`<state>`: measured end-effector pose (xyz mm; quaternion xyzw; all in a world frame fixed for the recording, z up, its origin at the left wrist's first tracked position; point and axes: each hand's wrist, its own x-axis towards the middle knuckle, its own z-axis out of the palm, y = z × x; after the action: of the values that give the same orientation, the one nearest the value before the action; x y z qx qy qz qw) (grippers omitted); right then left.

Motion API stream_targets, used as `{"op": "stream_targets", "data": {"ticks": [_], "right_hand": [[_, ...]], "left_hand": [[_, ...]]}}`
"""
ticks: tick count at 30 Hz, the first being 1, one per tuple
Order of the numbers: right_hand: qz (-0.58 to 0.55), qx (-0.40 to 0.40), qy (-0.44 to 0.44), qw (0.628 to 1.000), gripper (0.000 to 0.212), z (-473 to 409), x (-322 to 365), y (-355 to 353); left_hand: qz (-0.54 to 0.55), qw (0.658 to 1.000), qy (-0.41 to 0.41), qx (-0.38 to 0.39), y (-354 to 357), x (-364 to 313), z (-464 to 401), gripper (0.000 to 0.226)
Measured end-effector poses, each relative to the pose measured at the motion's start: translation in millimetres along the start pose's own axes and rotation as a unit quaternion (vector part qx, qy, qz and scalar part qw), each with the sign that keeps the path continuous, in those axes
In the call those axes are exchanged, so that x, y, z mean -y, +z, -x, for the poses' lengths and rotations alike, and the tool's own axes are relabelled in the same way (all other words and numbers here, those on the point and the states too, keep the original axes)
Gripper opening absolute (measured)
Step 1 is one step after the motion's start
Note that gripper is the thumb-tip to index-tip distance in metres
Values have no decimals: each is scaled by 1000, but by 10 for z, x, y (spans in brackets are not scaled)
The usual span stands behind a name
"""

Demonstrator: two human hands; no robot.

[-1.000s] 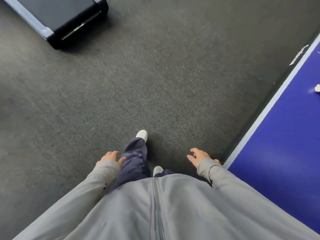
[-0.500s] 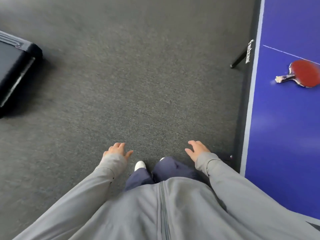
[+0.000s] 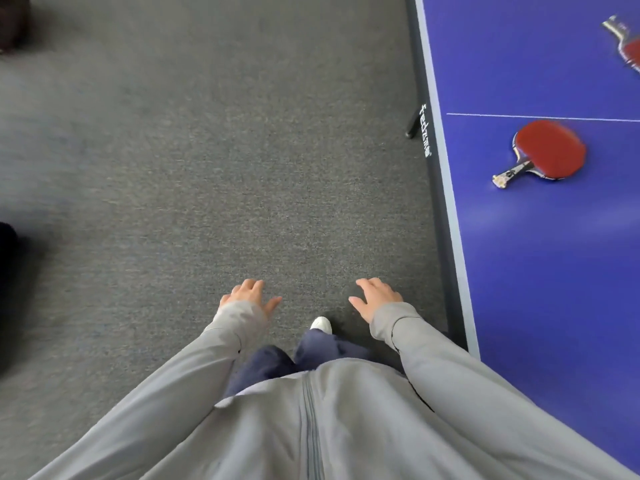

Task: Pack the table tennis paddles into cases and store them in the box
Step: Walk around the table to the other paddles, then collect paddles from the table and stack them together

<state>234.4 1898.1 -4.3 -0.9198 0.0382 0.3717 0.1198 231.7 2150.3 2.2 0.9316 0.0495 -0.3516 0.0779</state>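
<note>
Grey carpet (image 3: 207, 168) fills most of the head view, with the blue table tennis table (image 3: 554, 271) running along the right side from about 1 o'clock down to 4 o'clock, its pale edge strip facing the person. Grey sleeves and jacket take the bottom of the view; a dark blurred shape sits at the left edge around 9 o'clock, can't tell what it is. No case or box in view. Nearest paddle (image 3: 549, 150), red face up, lies flat on the table at roughly 2 o'clock from the hands, just this side of the white line. Its long axis runs about 8 to 2 o'clock, handle end pointing back toward the table edge and the person. Second paddle (image 3: 627, 43) is cut off by the frame at the far top right, blurred, well beyond the line. Right hand (image 3: 375, 299) is empty, fingers relaxed and spread, hanging over the carpet near the table edge. Left hand (image 3: 249, 296) likewise empty and loose, further from the table. Judgement: right hand is the nearer one, handle is presented toward it, so a reach up and right onto the handle looks like the natural next move.
</note>
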Motion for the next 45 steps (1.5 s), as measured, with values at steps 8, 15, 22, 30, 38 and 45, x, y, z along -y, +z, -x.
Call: {"op": "stream_targets", "data": {"ticks": [8, 15, 22, 30, 38, 45], "right_hand": [[-45, -33, 41, 998, 45, -459, -40, -668], [-63, -36, 103, 992, 46, -1014, 94, -1174], [-116, -75, 177, 974, 47, -1534, 372, -1907], [-252, -204, 308, 894, 57, -1652, 106, -2423], [-395, -341, 435, 734, 57, -1641, -721, -2463], [-399, -363, 531, 653, 58, -1789, -1433, -2546]], "left_hand": [[-51, 993, 108, -22, -722, -610, -841, 63], [-94, 982, 164, -5, -1294, -790, -1727, 62], [-127, 961, 246, -7, -2287, -1002, -2547, 61], [-155, 930, 333, -18, -3016, -1757, -3183, 62], [-167, 906, 389, -3, -3100, -2741, -3565, 63], [-213, 891, 399, 26, -3187, -3513, -3780, 63]]}}
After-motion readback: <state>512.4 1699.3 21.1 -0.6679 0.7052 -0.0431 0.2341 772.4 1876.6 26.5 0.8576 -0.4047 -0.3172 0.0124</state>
